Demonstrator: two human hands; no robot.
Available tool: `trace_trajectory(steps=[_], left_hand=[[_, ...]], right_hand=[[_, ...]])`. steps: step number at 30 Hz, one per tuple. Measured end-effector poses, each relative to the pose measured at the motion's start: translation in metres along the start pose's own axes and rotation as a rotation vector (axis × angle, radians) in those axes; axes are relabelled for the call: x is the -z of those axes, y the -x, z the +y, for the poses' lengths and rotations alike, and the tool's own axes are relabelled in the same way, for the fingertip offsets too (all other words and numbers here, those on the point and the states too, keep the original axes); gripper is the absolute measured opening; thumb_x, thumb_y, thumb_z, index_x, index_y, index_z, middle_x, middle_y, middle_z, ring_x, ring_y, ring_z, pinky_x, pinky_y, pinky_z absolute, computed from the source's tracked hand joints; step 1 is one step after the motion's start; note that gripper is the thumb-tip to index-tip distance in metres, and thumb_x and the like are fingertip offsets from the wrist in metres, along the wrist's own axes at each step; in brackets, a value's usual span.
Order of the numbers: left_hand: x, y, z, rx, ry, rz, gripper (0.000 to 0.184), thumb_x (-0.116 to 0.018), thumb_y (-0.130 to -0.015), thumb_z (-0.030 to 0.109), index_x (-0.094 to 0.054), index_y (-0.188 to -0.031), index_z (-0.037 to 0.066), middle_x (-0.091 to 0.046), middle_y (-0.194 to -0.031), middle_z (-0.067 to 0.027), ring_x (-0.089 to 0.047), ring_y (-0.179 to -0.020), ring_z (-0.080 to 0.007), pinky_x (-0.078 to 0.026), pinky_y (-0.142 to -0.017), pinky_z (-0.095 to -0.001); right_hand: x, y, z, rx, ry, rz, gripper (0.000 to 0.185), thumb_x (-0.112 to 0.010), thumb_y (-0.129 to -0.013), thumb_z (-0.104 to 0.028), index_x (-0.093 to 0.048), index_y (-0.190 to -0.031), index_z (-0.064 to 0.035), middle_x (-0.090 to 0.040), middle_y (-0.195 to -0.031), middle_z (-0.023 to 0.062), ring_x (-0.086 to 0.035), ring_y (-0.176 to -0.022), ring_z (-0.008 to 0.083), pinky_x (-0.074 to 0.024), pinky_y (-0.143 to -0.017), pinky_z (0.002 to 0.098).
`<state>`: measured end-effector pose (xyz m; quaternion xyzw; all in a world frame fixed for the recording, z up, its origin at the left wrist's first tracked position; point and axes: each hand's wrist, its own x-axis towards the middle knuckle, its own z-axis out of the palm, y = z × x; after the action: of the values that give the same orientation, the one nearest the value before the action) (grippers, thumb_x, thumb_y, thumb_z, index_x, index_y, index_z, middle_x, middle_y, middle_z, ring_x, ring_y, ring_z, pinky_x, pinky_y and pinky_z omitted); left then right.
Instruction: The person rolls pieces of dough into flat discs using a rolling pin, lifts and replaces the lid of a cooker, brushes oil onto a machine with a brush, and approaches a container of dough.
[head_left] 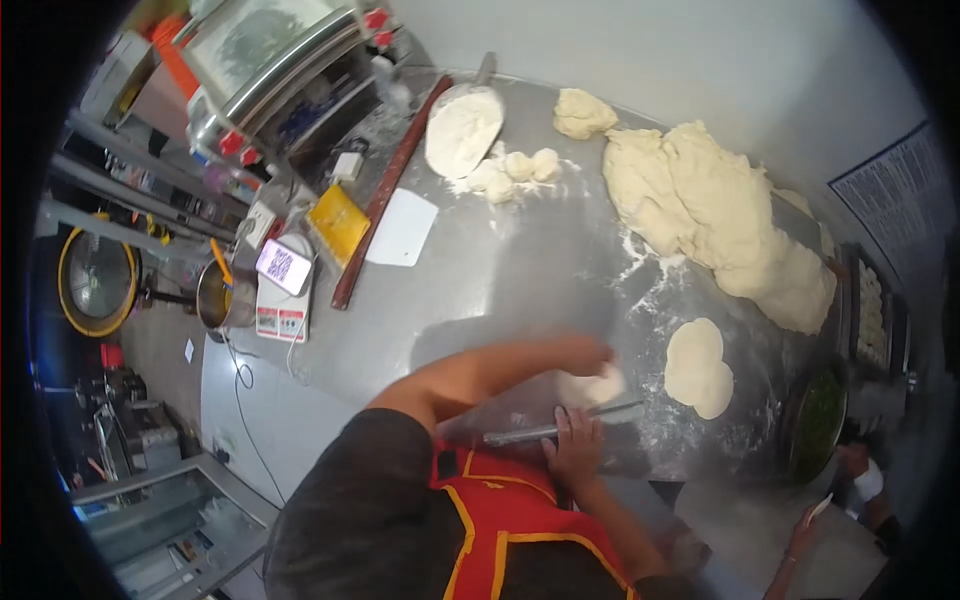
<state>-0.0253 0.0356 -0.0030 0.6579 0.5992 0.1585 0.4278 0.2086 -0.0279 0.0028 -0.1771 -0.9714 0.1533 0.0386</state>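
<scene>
A small flattened round of dough (592, 386) lies on the metal worktop in front of me. My left hand (588, 353) is over its far edge, and its fingers are smeared by motion, so I cannot make out its grip. On the near side, my right hand (575, 445) has its fingers over a thin grey rolling pin (515, 437), which reaches along the near edge of the dough round. To the right lie overlapping flat dough wrappers (700, 368) on floured metal.
A large dough mass (700, 210) fills the back right, beside a smaller lump (583, 113). A flour bowl (465, 130), dough balls (518, 168), long wooden stick (390, 190), white card (402, 228) and scale (283, 310) stand left. Another person's hand (805, 530) is at lower right, near a pan of green filling (818, 425).
</scene>
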Motion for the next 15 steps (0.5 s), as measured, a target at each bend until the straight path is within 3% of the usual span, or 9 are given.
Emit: trace_trajectory(steps=[1,3,4,5,7,8,10,14,15], left_hand=[[0.010,-0.025,0.009,-0.109,0.098,0.063,0.040,-0.062,-0.087,0.028,-0.061,-0.122,0.009,-0.063,-0.118,-0.0163,-0.060,-0.109,-0.0321,-0.047,-0.089,-0.0442],[0.038,-0.059,0.009,-0.032,0.253,0.426,0.044,-0.061,-0.087,0.024,-0.056,-0.128,0.007,-0.058,-0.126,-0.0173,-0.054,-0.118,-0.0339,-0.041,-0.098,-0.0457],[0.055,-0.065,0.002,0.162,0.305,0.721,0.048,-0.062,-0.087,0.023,-0.053,-0.130,0.004,-0.055,-0.130,-0.0186,-0.050,-0.122,-0.0355,-0.038,-0.103,-0.0466],[0.062,-0.082,-0.054,0.088,0.110,1.135,0.053,-0.064,-0.084,0.018,-0.048,-0.131,-0.003,-0.052,-0.131,-0.0240,-0.044,-0.127,-0.0399,-0.031,-0.109,-0.0476],[0.129,-0.067,-0.117,0.265,-0.343,1.385,0.060,-0.067,-0.080,0.017,-0.045,-0.131,-0.007,-0.048,-0.133,-0.0288,-0.041,-0.129,-0.0431,-0.028,-0.112,-0.0488],[0.163,-0.045,-0.119,0.486,-0.453,1.203,0.063,-0.070,-0.079,0.020,-0.046,-0.130,-0.006,-0.044,-0.137,-0.0279,-0.038,-0.131,-0.0424,-0.027,-0.112,-0.0491],[0.190,-0.019,-0.104,0.648,-0.498,1.063,0.057,-0.070,-0.079,0.019,-0.050,-0.128,-0.002,-0.037,-0.145,-0.0252,-0.032,-0.137,-0.0404,-0.027,-0.113,-0.0476],[0.170,-0.018,-0.134,0.330,-0.654,1.096,0.039,-0.066,-0.082,0.014,-0.055,-0.117,0.005,-0.049,-0.134,-0.0210,-0.044,-0.126,-0.0404,-0.037,-0.104,-0.0463],[0.163,-0.017,-0.111,0.392,-0.503,0.990,0.033,-0.063,-0.082,0.011,-0.055,-0.113,0.006,-0.058,-0.120,-0.0186,-0.055,-0.112,-0.0372,-0.046,-0.093,-0.0447]], right_hand=[[0.000,-0.002,-0.001,-0.013,-0.016,-0.006,0.065,-0.065,-0.081,-0.037,-0.046,-0.136,-0.0080,-0.044,-0.140,0.0142,-0.038,-0.133,0.0353,-0.0266,-0.107,0.0576],[0.002,-0.005,0.000,-0.030,-0.040,0.007,0.063,-0.065,-0.081,-0.038,-0.048,-0.135,-0.0106,-0.046,-0.138,0.0114,-0.039,-0.132,0.0333,-0.0278,-0.106,0.0566],[0.003,-0.007,-0.001,-0.035,-0.053,0.025,0.062,-0.065,-0.080,-0.038,-0.049,-0.134,-0.0115,-0.047,-0.137,0.0102,-0.040,-0.131,0.0323,-0.0284,-0.106,0.0562],[0.002,-0.008,-0.001,-0.038,-0.067,0.043,0.062,-0.065,-0.080,-0.039,-0.049,-0.133,-0.0124,-0.047,-0.137,0.0089,-0.041,-0.131,0.0312,-0.0290,-0.106,0.0558],[-0.002,-0.007,0.000,-0.045,-0.056,0.058,0.060,-0.065,-0.080,-0.039,-0.051,-0.132,-0.0131,-0.049,-0.135,0.0075,-0.042,-0.130,0.0286,-0.0296,-0.105,0.0547],[-0.004,-0.007,0.000,-0.054,-0.055,0.067,0.059,-0.065,-0.080,-0.039,-0.051,-0.131,-0.0134,-0.049,-0.134,0.0068,-0.042,-0.129,0.0273,-0.0300,-0.105,0.0542],[-0.002,-0.009,0.000,-0.045,-0.036,0.110,0.058,-0.065,-0.080,-0.039,-0.052,-0.130,-0.0133,-0.050,-0.133,0.0060,-0.044,-0.128,0.0257,-0.0300,-0.105,0.0527],[0.007,-0.008,-0.002,-0.059,-0.091,0.112,0.055,-0.065,-0.080,-0.040,-0.054,-0.127,-0.0129,-0.053,-0.131,0.0054,-0.046,-0.126,0.0243,-0.0288,-0.106,0.0495],[0.010,-0.007,-0.002,-0.061,-0.083,0.091,0.055,-0.065,-0.080,-0.040,-0.054,-0.127,-0.0127,-0.053,-0.131,0.0053,-0.046,-0.126,0.0241,-0.0284,-0.107,0.0490]])
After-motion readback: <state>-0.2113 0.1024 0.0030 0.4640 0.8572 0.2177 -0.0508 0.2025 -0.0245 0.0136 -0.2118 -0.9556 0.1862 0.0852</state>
